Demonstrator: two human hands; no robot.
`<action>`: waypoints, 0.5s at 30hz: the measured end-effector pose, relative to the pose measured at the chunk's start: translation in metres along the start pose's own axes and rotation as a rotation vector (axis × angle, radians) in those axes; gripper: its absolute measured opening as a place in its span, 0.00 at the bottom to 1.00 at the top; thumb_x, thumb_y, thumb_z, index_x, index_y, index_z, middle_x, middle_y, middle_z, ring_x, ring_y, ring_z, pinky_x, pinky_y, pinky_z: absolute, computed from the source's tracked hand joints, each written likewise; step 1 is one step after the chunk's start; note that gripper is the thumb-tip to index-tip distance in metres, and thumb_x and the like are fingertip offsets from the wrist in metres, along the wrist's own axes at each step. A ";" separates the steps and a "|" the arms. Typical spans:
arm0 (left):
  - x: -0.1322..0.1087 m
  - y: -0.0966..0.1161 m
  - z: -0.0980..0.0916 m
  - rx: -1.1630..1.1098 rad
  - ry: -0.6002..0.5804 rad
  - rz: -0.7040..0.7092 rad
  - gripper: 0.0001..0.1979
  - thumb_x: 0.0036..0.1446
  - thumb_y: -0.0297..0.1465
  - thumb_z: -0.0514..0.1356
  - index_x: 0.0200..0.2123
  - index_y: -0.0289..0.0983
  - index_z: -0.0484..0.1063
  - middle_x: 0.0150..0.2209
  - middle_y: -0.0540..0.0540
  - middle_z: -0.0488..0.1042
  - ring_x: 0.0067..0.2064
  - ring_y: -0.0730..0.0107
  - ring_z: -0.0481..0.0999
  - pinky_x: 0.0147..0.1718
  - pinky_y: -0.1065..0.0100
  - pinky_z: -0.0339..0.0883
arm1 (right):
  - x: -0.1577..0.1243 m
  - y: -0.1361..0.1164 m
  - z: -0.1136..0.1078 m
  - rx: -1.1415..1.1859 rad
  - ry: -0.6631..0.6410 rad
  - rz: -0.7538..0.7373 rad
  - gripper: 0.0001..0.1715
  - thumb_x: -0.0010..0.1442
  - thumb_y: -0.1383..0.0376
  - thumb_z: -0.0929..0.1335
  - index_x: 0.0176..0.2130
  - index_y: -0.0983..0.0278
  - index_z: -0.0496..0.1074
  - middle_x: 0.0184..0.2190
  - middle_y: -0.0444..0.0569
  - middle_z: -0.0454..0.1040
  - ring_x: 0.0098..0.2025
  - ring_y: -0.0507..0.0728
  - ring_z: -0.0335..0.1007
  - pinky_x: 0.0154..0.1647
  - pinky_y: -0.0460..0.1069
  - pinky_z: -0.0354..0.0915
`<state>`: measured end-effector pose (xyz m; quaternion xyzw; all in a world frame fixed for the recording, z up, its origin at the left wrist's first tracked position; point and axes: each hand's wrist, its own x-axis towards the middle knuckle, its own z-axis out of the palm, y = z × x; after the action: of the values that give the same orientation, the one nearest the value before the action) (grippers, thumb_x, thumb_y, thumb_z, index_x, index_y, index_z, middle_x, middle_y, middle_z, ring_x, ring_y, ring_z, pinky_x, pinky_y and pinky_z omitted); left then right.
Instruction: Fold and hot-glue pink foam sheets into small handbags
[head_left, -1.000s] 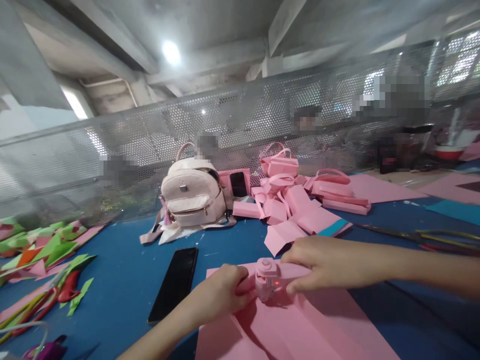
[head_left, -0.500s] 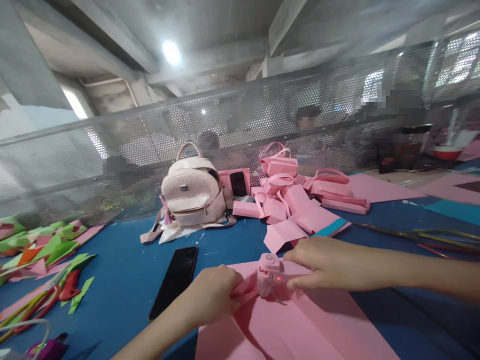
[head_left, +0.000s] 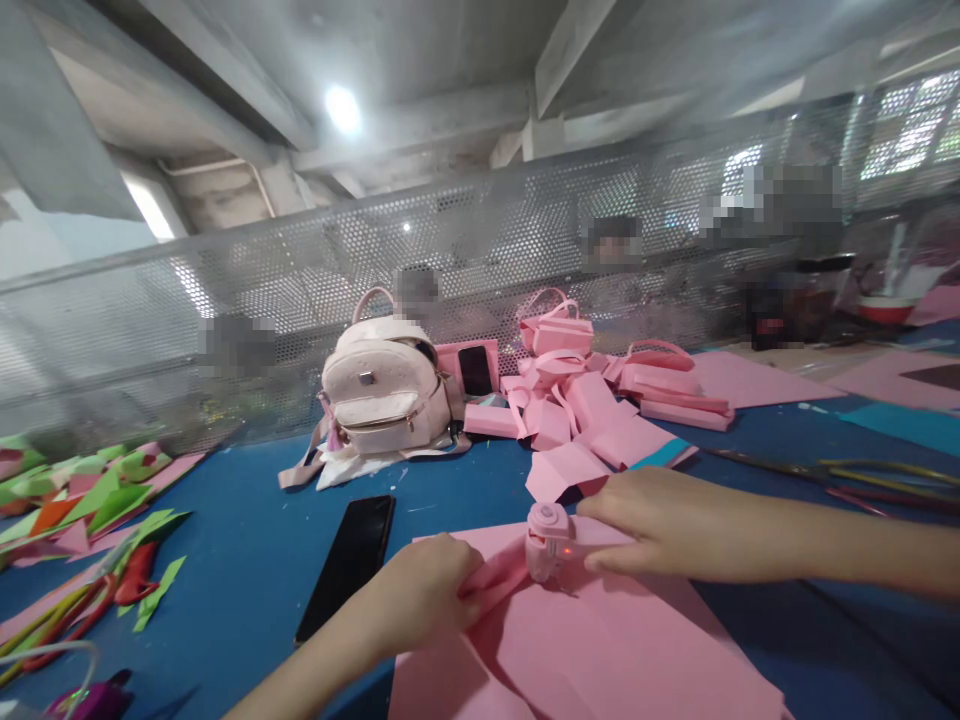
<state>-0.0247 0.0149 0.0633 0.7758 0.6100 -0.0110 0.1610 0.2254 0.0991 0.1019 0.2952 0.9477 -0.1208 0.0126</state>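
Note:
Pink paper sheets lie on the blue table in front of me. On them stands a small pink device with a round top and a red light; its exact kind is unclear. My left hand is closed, its fingers pinching a folded edge of the pink paper left of the device. At the device's right, my right hand has thumb and fingers closed around a pink band beside it. I cannot tell whether that band belongs to the device or is paper.
A black phone lies left of my left hand. Behind are a pale backpack and a pile of pink paper pieces. Scissors lie at right. Red scissors and green scraps are at left. A perforated metal screen spans the back.
The pink device has shifted slightly to the right and away from me. My right hand has moved a little right; my left hand stays at the paper fold.

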 end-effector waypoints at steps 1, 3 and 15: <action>0.000 0.001 -0.001 0.003 -0.007 -0.001 0.20 0.62 0.41 0.53 0.21 0.37 0.64 0.19 0.53 0.55 0.23 0.74 0.44 0.23 0.67 0.41 | -0.001 -0.002 -0.001 -0.011 -0.002 0.003 0.18 0.64 0.53 0.66 0.32 0.65 0.72 0.29 0.49 0.75 0.30 0.59 0.71 0.27 0.48 0.52; 0.000 0.002 -0.002 0.003 -0.025 -0.009 0.17 0.61 0.38 0.54 0.21 0.37 0.67 0.20 0.52 0.61 0.23 0.74 0.47 0.23 0.67 0.42 | -0.004 -0.006 -0.004 -0.038 -0.003 0.014 0.17 0.65 0.55 0.65 0.33 0.65 0.73 0.30 0.51 0.76 0.30 0.59 0.72 0.27 0.49 0.52; -0.004 0.003 0.000 -0.132 -0.024 -0.002 0.18 0.61 0.37 0.53 0.20 0.38 0.63 0.19 0.49 0.69 0.20 0.74 0.62 0.22 0.68 0.49 | -0.009 -0.022 -0.010 -0.103 -0.017 0.058 0.16 0.66 0.57 0.65 0.33 0.65 0.74 0.30 0.50 0.76 0.30 0.59 0.71 0.27 0.49 0.50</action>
<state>-0.0226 0.0107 0.0648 0.7628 0.6082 0.0196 0.2190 0.2205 0.0789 0.1169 0.3204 0.9436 -0.0740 0.0392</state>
